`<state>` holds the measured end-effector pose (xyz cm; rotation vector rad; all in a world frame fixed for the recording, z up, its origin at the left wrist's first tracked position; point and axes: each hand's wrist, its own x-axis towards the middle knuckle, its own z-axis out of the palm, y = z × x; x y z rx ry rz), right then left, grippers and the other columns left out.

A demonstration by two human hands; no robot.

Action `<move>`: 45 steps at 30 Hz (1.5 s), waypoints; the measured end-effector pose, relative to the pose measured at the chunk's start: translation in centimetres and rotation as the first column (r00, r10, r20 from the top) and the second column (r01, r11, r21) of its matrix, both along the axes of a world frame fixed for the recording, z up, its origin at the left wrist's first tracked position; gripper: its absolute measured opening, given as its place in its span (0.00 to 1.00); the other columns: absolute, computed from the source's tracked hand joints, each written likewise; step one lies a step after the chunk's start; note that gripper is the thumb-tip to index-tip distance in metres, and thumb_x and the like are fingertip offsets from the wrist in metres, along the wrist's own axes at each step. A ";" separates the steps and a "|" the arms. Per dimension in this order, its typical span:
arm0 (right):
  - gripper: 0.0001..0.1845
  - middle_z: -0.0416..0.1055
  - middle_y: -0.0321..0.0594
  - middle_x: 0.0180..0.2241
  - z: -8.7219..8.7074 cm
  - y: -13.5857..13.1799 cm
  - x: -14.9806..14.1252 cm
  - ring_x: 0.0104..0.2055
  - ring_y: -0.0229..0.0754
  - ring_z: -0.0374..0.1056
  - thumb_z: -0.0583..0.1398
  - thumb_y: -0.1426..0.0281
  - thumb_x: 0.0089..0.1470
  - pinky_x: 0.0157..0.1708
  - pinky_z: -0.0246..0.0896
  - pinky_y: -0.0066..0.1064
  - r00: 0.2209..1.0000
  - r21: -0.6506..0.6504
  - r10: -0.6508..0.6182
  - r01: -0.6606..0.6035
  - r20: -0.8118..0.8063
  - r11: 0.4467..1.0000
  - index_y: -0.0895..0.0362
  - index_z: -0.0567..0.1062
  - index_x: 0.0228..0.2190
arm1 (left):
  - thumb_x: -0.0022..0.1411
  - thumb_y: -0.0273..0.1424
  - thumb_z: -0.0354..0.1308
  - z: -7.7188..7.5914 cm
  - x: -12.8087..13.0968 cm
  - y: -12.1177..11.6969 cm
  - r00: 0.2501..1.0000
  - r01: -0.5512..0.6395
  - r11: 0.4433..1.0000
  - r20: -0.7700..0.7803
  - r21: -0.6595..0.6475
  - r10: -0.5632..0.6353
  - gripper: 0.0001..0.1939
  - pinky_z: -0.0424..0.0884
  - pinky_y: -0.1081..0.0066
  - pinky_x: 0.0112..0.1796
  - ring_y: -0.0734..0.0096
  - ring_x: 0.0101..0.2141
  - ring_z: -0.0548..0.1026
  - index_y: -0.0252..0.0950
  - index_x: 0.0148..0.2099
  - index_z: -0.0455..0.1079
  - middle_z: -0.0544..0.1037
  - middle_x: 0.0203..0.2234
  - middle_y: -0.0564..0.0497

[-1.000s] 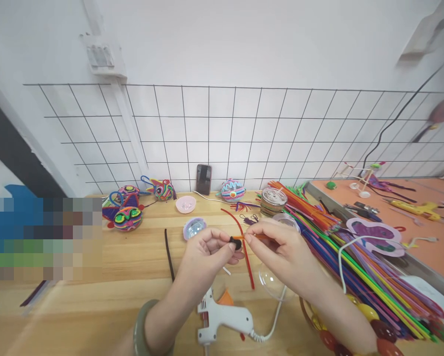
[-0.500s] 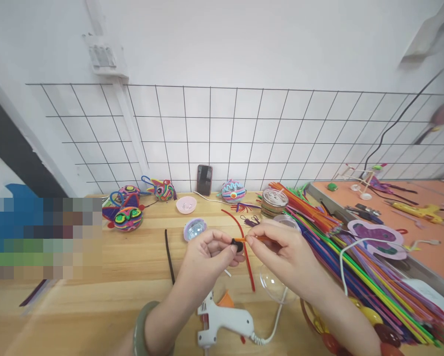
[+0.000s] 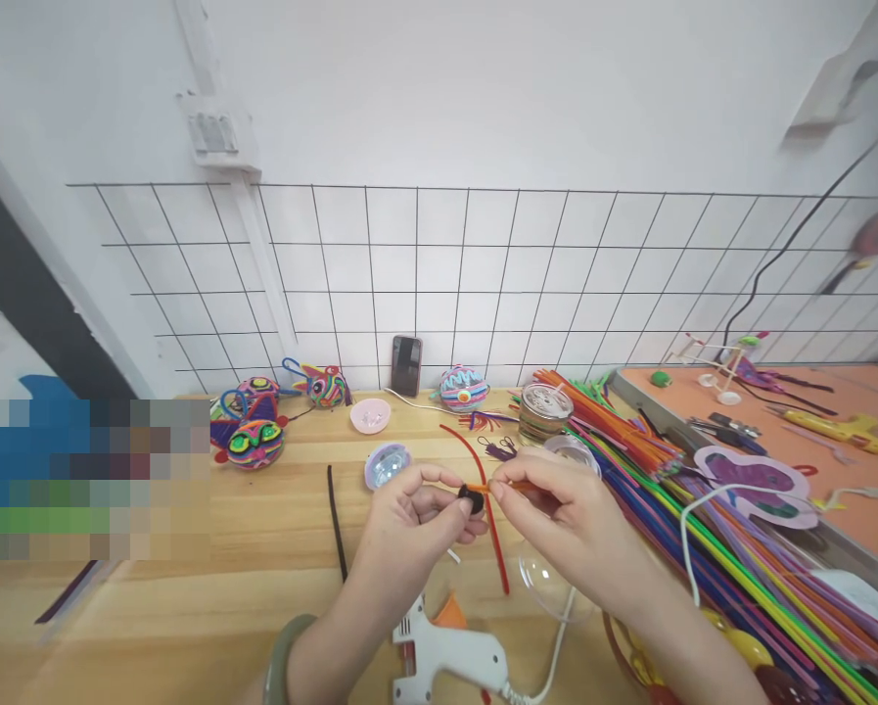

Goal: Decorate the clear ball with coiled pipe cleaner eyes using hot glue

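My left hand (image 3: 409, 534) pinches a small black coil (image 3: 472, 500), which looks like rolled pipe cleaner, between thumb and fingers. An orange pipe cleaner (image 3: 477, 487) lies against the coil's top edge; my right hand (image 3: 575, 514) grips it between thumb and forefinger, and the palm hides part of it. Beneath the hands a red pipe cleaner (image 3: 498, 553) lies on the wooden table. Left of my left hand is a black pipe cleaner (image 3: 335, 519). A white glue gun (image 3: 464, 651) rests below my hands, and a clear plastic dome (image 3: 545, 586) sits under my right wrist.
Bundled coloured pipe cleaners (image 3: 710, 548) fill the right side. Decorated balls (image 3: 254, 444), a pink dish (image 3: 370, 416), a phone (image 3: 406, 366) and a glass jar (image 3: 545, 411) stand toward the wall. A white cable (image 3: 688, 543) crosses the bundles.
The view has shifted slightly, so the table's things sit a little lower in it. Both hands keep their pinch on the black coil and orange pipe cleaner, with little movement.
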<state>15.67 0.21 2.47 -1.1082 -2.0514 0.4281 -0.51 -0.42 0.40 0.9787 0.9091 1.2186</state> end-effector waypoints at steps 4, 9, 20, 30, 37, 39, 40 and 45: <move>0.09 0.68 0.36 0.24 0.0 0.1 0.0 0.28 0.39 0.63 0.53 0.72 0.54 0.28 0.56 0.30 1.000 -0.014 0.007 -0.007 -0.009 1.000 0.56 0.71 0.25 | 0.39 0.34 0.68 0.0 0.1 0.0 1.000 0.007 1.000 -0.009 -0.007 -0.007 0.18 0.72 0.71 0.27 0.69 0.21 0.76 0.34 0.31 0.65 0.77 0.17 0.51; 0.09 0.65 0.35 0.23 0.2 -0.1 0.1 0.26 0.37 0.60 0.53 0.73 0.53 0.26 0.54 0.29 1.000 -0.004 0.002 -0.002 -0.009 1.000 0.56 0.70 0.24 | 0.39 0.33 0.68 0.1 0.1 0.0 1.000 0.006 1.000 -0.002 -0.015 -0.006 0.21 0.72 0.71 0.26 0.68 0.22 0.76 0.35 0.33 0.61 0.76 0.17 0.53; 0.08 0.66 0.35 0.22 0.2 -0.1 0.2 0.25 0.38 0.61 0.54 0.74 0.51 0.24 0.54 0.28 1.000 0.009 0.004 -0.004 0.008 1.000 0.56 0.70 0.23 | 0.40 0.32 0.68 0.2 -0.2 -0.1 0.997 0.040 0.999 -0.069 -0.013 -0.041 0.20 0.72 0.72 0.28 0.68 0.23 0.77 0.32 0.38 0.72 0.77 0.19 0.51; 0.08 0.67 0.34 0.23 0.3 0.0 0.4 0.26 0.37 0.61 0.54 0.74 0.52 0.25 0.54 0.28 1.000 -0.013 -0.005 0.005 0.026 1.000 0.56 0.71 0.24 | 0.41 0.28 0.67 0.0 -0.2 0.0 0.996 0.051 0.999 -0.068 -0.011 -0.052 0.23 0.72 0.74 0.28 0.71 0.23 0.76 0.33 0.44 0.73 0.77 0.19 0.52; 0.08 0.66 0.34 0.23 0.4 -0.2 0.4 0.25 0.37 0.60 0.54 0.74 0.52 0.25 0.53 0.27 0.999 -0.024 -0.003 0.004 0.043 1.000 0.56 0.71 0.24 | 0.42 0.27 0.66 -0.2 -0.2 0.0 0.997 0.068 0.998 -0.047 0.005 -0.068 0.13 0.73 0.73 0.30 0.73 0.23 0.76 0.32 0.35 0.76 0.78 0.20 0.51; 0.09 0.65 0.34 0.22 0.4 -0.1 0.4 0.25 0.36 0.60 0.54 0.74 0.52 0.25 0.53 0.27 0.999 -0.022 -0.007 0.008 0.049 1.000 0.56 0.71 0.24 | 0.42 0.27 0.66 -0.4 -0.2 0.1 0.996 0.081 0.997 -0.045 0.015 -0.080 0.12 0.73 0.73 0.30 0.73 0.23 0.76 0.33 0.34 0.76 0.78 0.20 0.51; 0.09 0.65 0.34 0.22 0.4 -0.1 0.4 0.25 0.36 0.59 0.54 0.74 0.52 0.24 0.53 0.27 0.999 -0.023 -0.007 0.008 0.051 1.000 0.56 0.71 0.23 | 0.42 0.27 0.66 -0.5 -0.2 0.1 0.996 0.081 0.997 -0.045 0.014 -0.080 0.12 0.73 0.73 0.30 0.73 0.23 0.76 0.33 0.34 0.76 0.78 0.20 0.52; 0.08 0.65 0.33 0.23 0.3 0.0 0.4 0.26 0.36 0.60 0.54 0.74 0.52 0.25 0.53 0.27 0.999 -0.046 0.005 -0.003 0.049 0.999 0.56 0.71 0.24 | 0.41 0.27 0.67 -0.5 -0.2 0.1 0.996 0.068 0.998 -0.053 -0.014 -0.069 0.16 0.72 0.74 0.30 0.73 0.23 0.76 0.32 0.36 0.73 0.77 0.18 0.53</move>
